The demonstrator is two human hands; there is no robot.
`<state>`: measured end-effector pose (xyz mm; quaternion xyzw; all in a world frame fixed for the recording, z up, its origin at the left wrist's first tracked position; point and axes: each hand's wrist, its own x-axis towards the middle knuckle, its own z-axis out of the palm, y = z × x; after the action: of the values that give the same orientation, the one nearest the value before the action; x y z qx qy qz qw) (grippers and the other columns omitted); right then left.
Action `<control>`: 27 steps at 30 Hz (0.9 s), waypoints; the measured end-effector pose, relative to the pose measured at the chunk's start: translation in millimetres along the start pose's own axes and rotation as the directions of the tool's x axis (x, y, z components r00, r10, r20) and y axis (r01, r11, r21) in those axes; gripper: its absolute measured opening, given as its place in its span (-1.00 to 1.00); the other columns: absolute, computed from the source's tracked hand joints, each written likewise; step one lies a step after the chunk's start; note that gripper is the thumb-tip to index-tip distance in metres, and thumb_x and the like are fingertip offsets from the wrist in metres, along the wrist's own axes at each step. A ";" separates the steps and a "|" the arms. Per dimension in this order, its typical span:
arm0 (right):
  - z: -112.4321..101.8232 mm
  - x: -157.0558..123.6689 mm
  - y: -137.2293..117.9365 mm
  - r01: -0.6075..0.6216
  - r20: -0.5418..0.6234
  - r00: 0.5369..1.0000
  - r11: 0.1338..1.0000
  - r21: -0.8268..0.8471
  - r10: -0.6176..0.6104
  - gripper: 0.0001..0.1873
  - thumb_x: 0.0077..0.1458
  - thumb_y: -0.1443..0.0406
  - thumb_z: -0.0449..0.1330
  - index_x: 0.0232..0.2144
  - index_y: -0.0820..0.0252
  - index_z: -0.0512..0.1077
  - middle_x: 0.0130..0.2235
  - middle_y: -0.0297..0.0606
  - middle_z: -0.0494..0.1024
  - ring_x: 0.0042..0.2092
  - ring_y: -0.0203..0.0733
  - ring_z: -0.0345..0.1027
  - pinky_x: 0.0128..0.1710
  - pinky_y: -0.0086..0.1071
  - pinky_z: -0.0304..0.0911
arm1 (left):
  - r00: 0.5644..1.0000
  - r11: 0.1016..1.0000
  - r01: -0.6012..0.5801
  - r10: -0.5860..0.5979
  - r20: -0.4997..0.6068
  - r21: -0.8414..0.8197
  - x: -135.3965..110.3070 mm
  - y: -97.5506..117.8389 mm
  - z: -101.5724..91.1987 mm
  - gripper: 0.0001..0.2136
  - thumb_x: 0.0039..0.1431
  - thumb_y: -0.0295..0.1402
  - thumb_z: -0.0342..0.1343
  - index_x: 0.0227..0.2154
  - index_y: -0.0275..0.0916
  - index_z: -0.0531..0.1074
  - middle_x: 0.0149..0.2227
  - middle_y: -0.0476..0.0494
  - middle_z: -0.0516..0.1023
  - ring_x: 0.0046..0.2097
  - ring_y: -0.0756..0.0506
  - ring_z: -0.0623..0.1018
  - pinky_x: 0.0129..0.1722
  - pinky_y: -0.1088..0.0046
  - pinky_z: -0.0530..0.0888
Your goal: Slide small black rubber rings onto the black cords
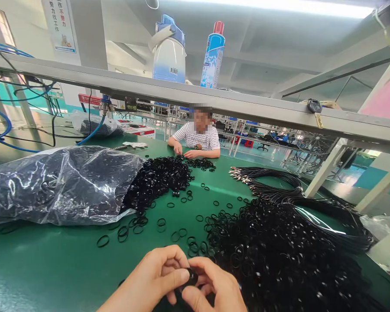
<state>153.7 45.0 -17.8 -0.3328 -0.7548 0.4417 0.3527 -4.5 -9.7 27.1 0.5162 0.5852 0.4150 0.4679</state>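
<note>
At the near edge of the green table, my left hand [162,275] and my right hand [214,284] come together with bent fingers. Between their fingertips is a black ring [191,276], gripped from both sides; the fingers cover part of it. Right beside my right hand lies a large pile of black rings [279,251]. Several loose rings [103,241] are scattered on the table beyond my hands. A second heap of black rings [162,173] spills from the mouth of a clear plastic bag [65,186] on the left.
Coiled black cables [276,177] with metal ends lie behind the right pile. Across the green table [52,260], a co-worker [198,138] handles rings. Overhead, a shelf beam [133,86] carries a jug [169,54] and a spray can [212,56]. Blue hoses [6,125] hang at left.
</note>
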 end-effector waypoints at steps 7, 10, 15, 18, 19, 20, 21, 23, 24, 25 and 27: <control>-15.1 12.8 -4.3 -0.152 -0.020 0.986 0.936 0.316 0.167 -0.85 -0.17 0.27 0.27 -0.46 0.21 0.47 -0.57 -0.40 0.35 -0.50 -0.34 0.20 -0.50 -0.49 0.13 | 0.984 0.996 -0.035 0.048 -0.170 0.076 4.7 -0.4 15.2 -0.75 0.19 -0.16 -0.04 -0.46 -0.21 0.33 -0.51 0.06 0.38 -0.54 0.03 0.34 -0.54 0.55 0.31; -17.5 13.6 -5.8 -0.178 0.014 0.982 0.895 0.410 0.189 -0.80 -0.18 0.26 0.30 -0.45 0.24 0.43 -0.59 -0.46 0.27 -0.55 -0.40 0.15 -0.56 -0.52 0.09 | 0.969 0.988 -0.041 0.076 -0.235 0.151 3.6 0.1 15.6 -0.70 0.22 -0.09 -0.11 -0.46 -0.18 0.31 -0.52 0.10 0.28 -0.53 0.03 0.29 -0.55 0.57 0.26; -25.8 14.2 -5.8 -0.249 0.112 0.968 0.841 0.481 0.223 -0.69 -0.14 0.16 0.33 -0.42 0.26 0.39 -0.53 -0.40 0.35 -0.57 -0.37 0.27 -0.58 -0.51 0.15 | 0.942 0.994 -0.050 0.080 -0.325 0.100 6.8 -3.0 6.9 -0.69 0.23 -0.05 -0.14 -0.44 -0.16 0.27 -0.52 0.11 0.26 -0.52 0.01 0.34 -0.49 0.52 0.34; -31.7 16.0 -2.5 -0.233 0.126 0.972 0.820 0.523 0.196 -0.73 -0.12 0.22 0.33 -0.37 0.25 0.42 -0.44 -0.32 0.42 -0.41 -0.27 0.38 -0.44 -0.46 0.24 | 0.958 0.998 -0.058 0.047 -0.283 -0.031 9.9 -7.9 -2.4 -0.72 0.21 -0.08 -0.10 -0.38 -0.17 0.34 -0.32 -0.04 0.43 -0.26 -0.12 0.48 -0.33 0.42 0.45; -32.7 16.5 -1.2 -0.227 0.130 0.974 0.821 0.524 0.187 -0.76 -0.12 0.25 0.32 -0.36 0.24 0.43 -0.41 -0.31 0.43 -0.38 -0.27 0.37 -0.40 -0.44 0.25 | 0.967 0.997 -0.063 0.050 -0.250 -0.045 10.3 -9.7 -4.3 -0.75 0.19 -0.11 -0.06 -0.34 -0.17 0.37 -0.24 -0.08 0.45 -0.17 -0.16 0.47 -0.27 0.39 0.46; -33.1 16.8 0.0 -0.227 0.140 0.974 0.827 0.514 0.180 -0.78 -0.12 0.28 0.31 -0.36 0.23 0.45 -0.39 -0.29 0.45 -0.36 -0.27 0.35 -0.38 -0.43 0.25 | 0.973 0.997 -0.071 0.061 -0.224 -0.033 10.2 -11.4 -4.9 -0.78 0.17 -0.14 -0.01 -0.31 -0.17 0.39 -0.19 -0.10 0.46 -0.09 -0.19 0.45 -0.21 0.36 0.45; -32.7 16.9 1.1 -0.226 0.148 0.973 0.838 0.496 0.176 -0.80 -0.11 0.31 0.29 -0.35 0.23 0.47 -0.37 -0.28 0.46 -0.36 -0.27 0.33 -0.36 -0.43 0.24 | 0.975 0.997 -0.078 0.076 -0.209 -0.003 9.7 -12.7 -4.2 -0.80 0.15 -0.18 0.02 -0.28 -0.16 0.42 -0.15 -0.11 0.47 -0.05 -0.21 0.43 -0.15 0.33 0.43; -30.2 16.5 2.5 -0.213 0.144 0.976 0.863 0.458 0.165 -0.81 -0.12 0.33 0.27 -0.34 0.22 0.49 -0.32 -0.24 0.50 -0.32 -0.25 0.31 -0.33 -0.42 0.23 | 0.977 0.995 -0.085 0.094 -0.189 0.055 7.8 -14.0 1.2 -0.80 0.14 -0.21 0.04 -0.22 -0.11 0.43 -0.09 -0.09 0.49 -0.01 -0.20 0.41 -0.05 0.30 0.35; -28.3 16.0 2.9 -0.209 0.136 0.977 0.871 0.444 0.165 -0.79 -0.13 0.33 0.28 -0.33 0.21 0.50 -0.29 -0.23 0.51 -0.29 -0.23 0.31 -0.31 -0.41 0.23 | 0.980 0.994 -0.089 0.100 -0.172 0.069 6.9 -13.9 5.5 -0.79 0.14 -0.21 0.04 -0.19 -0.10 0.44 -0.08 -0.08 0.49 -0.01 -0.19 0.42 -0.03 0.30 0.33; -26.3 15.3 2.9 -0.203 0.122 0.978 0.880 0.430 0.166 -0.77 -0.15 0.33 0.29 -0.32 0.20 0.50 -0.29 -0.22 0.52 -0.28 -0.21 0.32 -0.31 -0.41 0.23 | 0.983 0.993 -0.093 0.103 -0.150 0.075 6.2 -13.4 10.1 -0.79 0.13 -0.19 0.06 -0.19 -0.10 0.44 -0.11 -0.07 0.50 -0.05 -0.18 0.43 -0.06 0.33 0.34; -23.0 13.9 2.6 -0.194 0.079 0.981 0.891 0.410 0.178 -0.74 -0.20 0.32 0.33 -0.34 0.20 0.51 -0.34 -0.24 0.52 -0.30 -0.20 0.32 -0.33 -0.41 0.23 | 0.989 0.993 -0.094 0.101 -0.110 0.067 6.1 -11.6 18.4 -0.81 0.10 -0.19 0.10 -0.27 -0.14 0.45 -0.28 -0.05 0.53 -0.22 -0.12 0.48 -0.22 0.42 0.38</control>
<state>165.9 67.3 -8.5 -0.3121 -0.6150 0.6302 0.3566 10.8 -5.1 11.1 0.5342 0.5973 0.4477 0.3969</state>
